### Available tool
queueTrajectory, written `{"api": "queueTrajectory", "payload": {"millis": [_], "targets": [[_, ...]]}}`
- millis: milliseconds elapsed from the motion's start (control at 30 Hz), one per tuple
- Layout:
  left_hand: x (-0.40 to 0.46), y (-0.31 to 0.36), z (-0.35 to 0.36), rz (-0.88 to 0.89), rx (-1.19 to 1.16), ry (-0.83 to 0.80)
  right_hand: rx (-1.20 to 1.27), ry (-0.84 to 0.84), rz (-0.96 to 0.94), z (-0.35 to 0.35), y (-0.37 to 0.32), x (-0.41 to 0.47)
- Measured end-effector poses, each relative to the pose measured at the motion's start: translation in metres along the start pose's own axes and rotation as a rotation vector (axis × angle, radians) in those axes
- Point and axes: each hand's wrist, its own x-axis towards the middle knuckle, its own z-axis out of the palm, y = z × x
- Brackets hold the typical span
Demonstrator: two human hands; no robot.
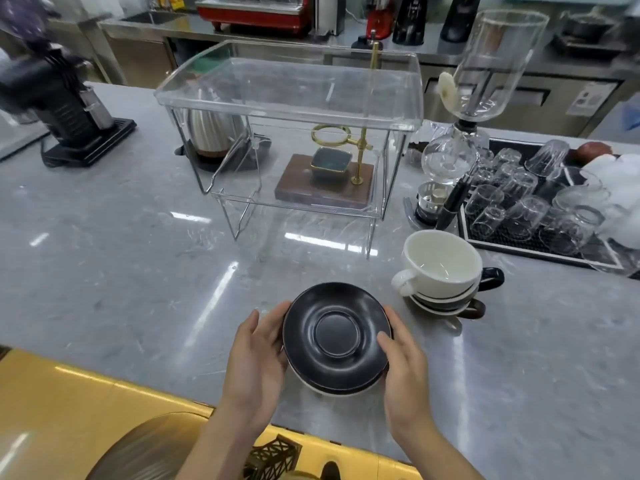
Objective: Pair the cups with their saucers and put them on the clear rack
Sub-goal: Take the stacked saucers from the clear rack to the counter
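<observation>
A stack of saucers [336,336], black one on top with a white rim showing beneath, sits near the counter's front edge. My left hand [258,355] cups its left side and my right hand [403,368] grips its right side, thumb on the top saucer's rim. To the right stands a stack of nested cups: a white cup [440,263] on top, with dark cups under it whose black handle [493,277] and brown handle [474,310] stick out right. The clear rack [291,91] stands behind, its top shelf bare.
A pour-over stand on a wooden base [325,188] and a kettle [214,133] sit behind the rack. A siphon brewer [450,157] and a black tray of upturned glasses [530,206] are at right. A black grinder [65,109] stands at left.
</observation>
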Motion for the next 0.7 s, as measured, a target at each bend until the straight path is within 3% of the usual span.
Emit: {"api": "queueTrajectory", "payload": {"millis": [400,700], "targets": [[0.004,-0.011,0.004,-0.048,-0.011,-0.054,-0.069,0.055,0.01,-0.02,0.01,0.003],[0.01,-0.008,0.007,0.079,0.243,-0.017,-0.192,0.045,-0.007,-0.032,0.008,0.01]]}}
